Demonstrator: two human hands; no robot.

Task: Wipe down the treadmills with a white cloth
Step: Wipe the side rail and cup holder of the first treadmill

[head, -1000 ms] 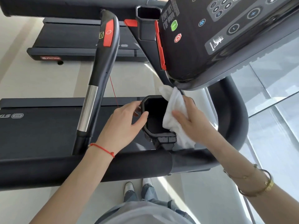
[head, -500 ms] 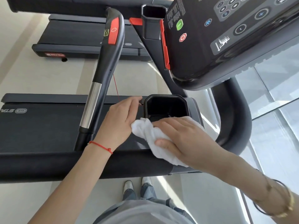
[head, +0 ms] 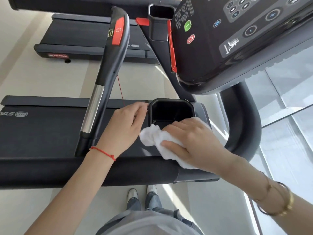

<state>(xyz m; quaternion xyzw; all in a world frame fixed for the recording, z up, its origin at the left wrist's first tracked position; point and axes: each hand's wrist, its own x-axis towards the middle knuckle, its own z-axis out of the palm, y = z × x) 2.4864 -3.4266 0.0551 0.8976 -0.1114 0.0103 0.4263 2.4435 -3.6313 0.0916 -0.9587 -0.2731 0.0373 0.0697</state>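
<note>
**Cloth worked along the near rim of the cup holder**

Centre of frame. The right hand (head: 191,141) lies flat over a bunched white cloth (head: 152,136), fingers spread and fairly straight, thumb clamping the fabric's lower edge. It presses down rather than clenching, likely so the palm spreads force over the near lip of the black cup holder (head: 171,112). A loose fold of cloth pokes out leftward past the fingertips; the rest trails under the wrist toward the padded front bar (head: 67,170).

The left hand (head: 126,126) rests against the holder's left side, fingers loosely curled at the rim. Whether it pinches anything cannot be told; it looks like a brace to steady the body while leaning in. A red string bracelet sits on that wrist.

Upper right: the console (head: 237,39) overhangs the holder, green and red buttons showing. Upper centre: a handrail (head: 108,65) with a red panel slopes down to the deck. A second treadmill (head: 84,41) sits at upper left.

Judgement: rim and surround in hand; console and rail probably remain.
</note>
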